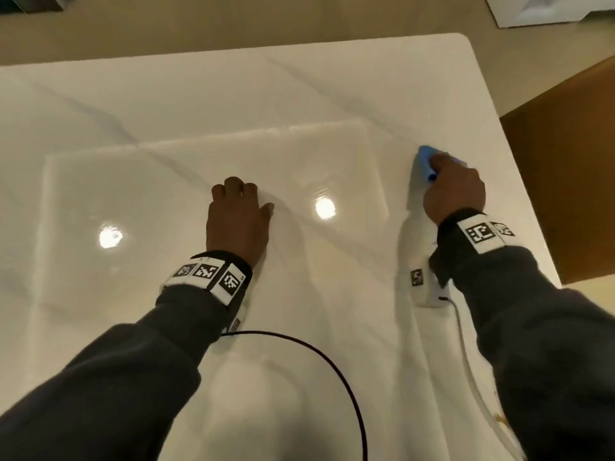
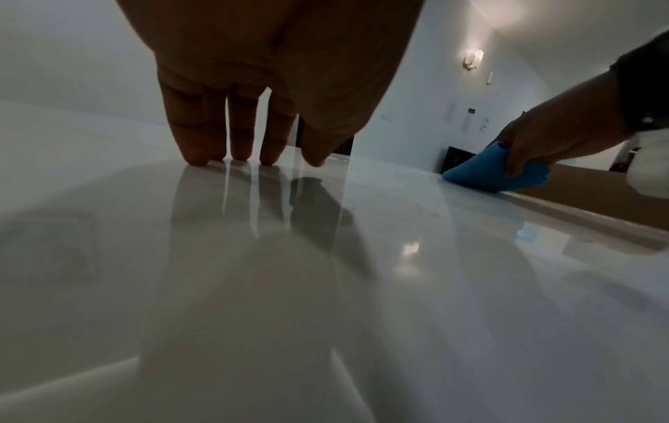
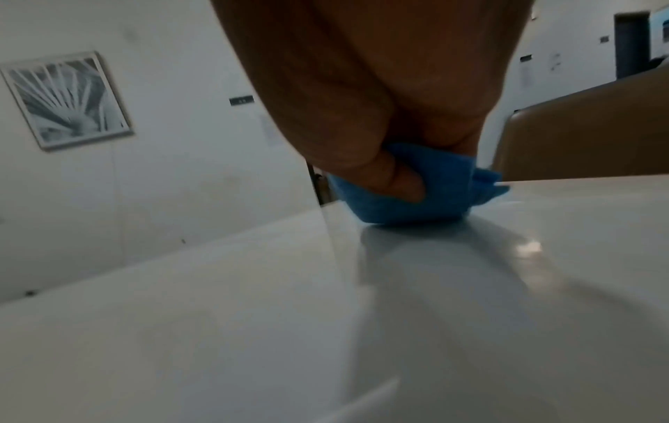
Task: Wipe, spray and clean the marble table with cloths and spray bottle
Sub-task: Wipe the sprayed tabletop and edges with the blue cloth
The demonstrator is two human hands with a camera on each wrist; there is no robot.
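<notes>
1. Marble table [image 1: 299, 94], glossy white, beneath both hands.
2. Blue cloth [image 1: 426, 161] bunched in right hand [image 1: 454, 191], pressed onto table near its right edge.
3. Left hand [image 1: 238, 214] uncurled, fingertips [image 2: 197, 157] touching table, well apart from cloth.

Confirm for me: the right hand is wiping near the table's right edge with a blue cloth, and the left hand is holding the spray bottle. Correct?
Not quite. The left hand holds nothing; its fingertips rest on the bare marble table, as the left wrist view shows. No spray bottle appears in any view. The rest is right: the right hand grips the blue cloth on the table near its right edge.
</notes>
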